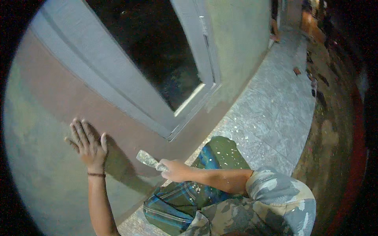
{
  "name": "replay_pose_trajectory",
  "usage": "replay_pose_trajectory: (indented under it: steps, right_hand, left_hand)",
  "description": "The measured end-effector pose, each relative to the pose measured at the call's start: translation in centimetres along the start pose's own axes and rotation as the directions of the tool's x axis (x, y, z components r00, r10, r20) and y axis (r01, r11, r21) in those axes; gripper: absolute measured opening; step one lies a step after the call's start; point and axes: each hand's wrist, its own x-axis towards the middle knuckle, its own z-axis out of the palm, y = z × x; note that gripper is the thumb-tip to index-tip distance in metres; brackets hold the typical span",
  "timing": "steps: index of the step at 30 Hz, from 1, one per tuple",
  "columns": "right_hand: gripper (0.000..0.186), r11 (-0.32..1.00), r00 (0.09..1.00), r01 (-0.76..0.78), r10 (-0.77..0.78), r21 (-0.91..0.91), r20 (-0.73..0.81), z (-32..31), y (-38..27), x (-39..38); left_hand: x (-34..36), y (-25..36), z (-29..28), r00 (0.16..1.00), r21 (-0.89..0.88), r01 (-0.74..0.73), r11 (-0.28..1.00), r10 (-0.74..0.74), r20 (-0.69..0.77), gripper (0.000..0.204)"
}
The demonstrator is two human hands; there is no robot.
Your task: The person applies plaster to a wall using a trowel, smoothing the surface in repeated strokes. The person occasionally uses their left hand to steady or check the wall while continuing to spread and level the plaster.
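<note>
My left hand lies flat against the painted wall, fingers spread, with a thin dark bracelet at the wrist. Closed around the handle of a putty knife is my right hand, low and to the right of the left one. The knife's broad blade is smeared with pale material and points up and left toward the wall; whether it touches the surface I cannot tell. Above both hands runs the bottom of a grey-blue window frame around a dark pane.
A brownish band borders the frame on the greenish wall. My bent legs in plaid cloth are speckled with pale flakes. Flakes also dot the grey tiled floor at right. A small reddish block lies near the floor's edge, beside brown ground.
</note>
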Motion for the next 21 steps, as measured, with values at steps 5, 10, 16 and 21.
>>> replay_pose_trajectory:
  steps: [5, 10, 16, 21]
  right_hand:
    - [0.045, 0.998, 0.999, -0.019, 0.017, -0.06, -0.032, -0.4, 0.0, 0.2]
    - [0.047, 0.999, 0.997, -0.001, -0.002, -0.041, -0.081, -0.5, 1.2, 1.1]
    - [0.048, 0.993, 0.989, 0.071, -0.082, -0.091, -0.125, -0.9, 1.7, 1.5]
    - [0.049, 0.999, 0.988, -0.029, 0.023, -0.04, -0.154, -1.2, 1.6, 1.3]
  left_hand:
    - [-0.6, -2.7, -1.1, 0.995, -0.005, -0.086, 0.996, 0.086, 0.055, 0.075]
    - [2.4, -8.9, -0.7, 0.997, 0.065, -0.066, 0.996, 0.068, -0.034, 0.069]
    - [5.5, -12.7, -0.5, 0.989, 0.197, 0.009, 0.98, 0.021, -0.148, 0.066]
    - [5.1, -11.7, 0.2, 0.98, 0.157, 0.011, 0.987, 0.02, -0.196, 0.069]
